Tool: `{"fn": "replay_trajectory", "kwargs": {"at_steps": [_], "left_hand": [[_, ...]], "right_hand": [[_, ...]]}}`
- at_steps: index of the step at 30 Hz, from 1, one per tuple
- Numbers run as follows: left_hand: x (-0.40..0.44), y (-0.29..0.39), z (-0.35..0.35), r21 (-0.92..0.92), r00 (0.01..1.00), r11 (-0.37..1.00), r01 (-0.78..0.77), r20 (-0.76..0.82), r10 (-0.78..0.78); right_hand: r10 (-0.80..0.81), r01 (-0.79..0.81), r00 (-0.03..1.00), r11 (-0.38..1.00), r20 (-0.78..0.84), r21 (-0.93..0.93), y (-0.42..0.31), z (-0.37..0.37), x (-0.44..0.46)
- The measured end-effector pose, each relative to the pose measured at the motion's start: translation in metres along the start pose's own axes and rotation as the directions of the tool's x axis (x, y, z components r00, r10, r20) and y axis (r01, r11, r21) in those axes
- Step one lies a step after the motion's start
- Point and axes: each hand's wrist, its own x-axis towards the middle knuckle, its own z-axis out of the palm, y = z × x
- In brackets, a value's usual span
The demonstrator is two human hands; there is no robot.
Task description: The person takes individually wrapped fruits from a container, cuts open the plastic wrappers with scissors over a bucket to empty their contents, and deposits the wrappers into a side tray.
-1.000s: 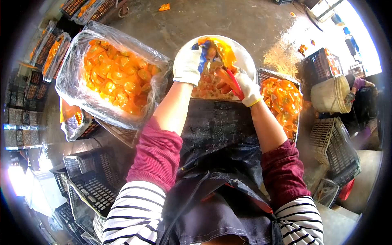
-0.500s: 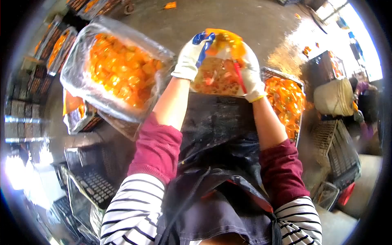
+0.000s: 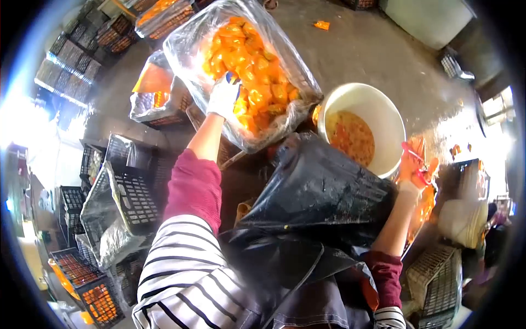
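Observation:
My left hand (image 3: 223,97), in a white and blue glove, is at the left side of the orange packets (image 3: 257,90) in a crate lined with clear plastic (image 3: 308,82). Its fingertips touch the packets, and whether they grip one is hidden. Right of that crate stands a white bucket (image 3: 392,118) with reddish, chunky liquid (image 3: 350,137) inside. My right hand (image 3: 410,171) is closed around a red-handled tool (image 3: 421,176) beside the bucket's right rim, over a crate of orange wrappers (image 3: 423,211).
Black crates (image 3: 134,192) with plastic liners stand at the left. Another lined crate (image 3: 159,104) is behind them. A pale bucket (image 3: 463,222) and stacked crates (image 3: 438,274) are at the right, near a partly visible person (image 3: 496,230). An orange scrap (image 3: 321,25) lies on the floor.
The view has swung left. My left hand has moved from the bucket to the packets, and my right hand has moved off to the bucket's right with the red tool. The orange packet is no longer between them.

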Motion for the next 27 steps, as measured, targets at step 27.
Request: {"fn": "replay_trajectory", "kwargs": {"at_steps": [27], "left_hand": [[-0.036,0.038,0.052,-0.753,0.829,-0.443,0.487,0.557,-0.035]], "right_hand": [[0.08,-0.271,0.931,0.805,-0.356,-0.528,0.056,0.057,0.015]]}}
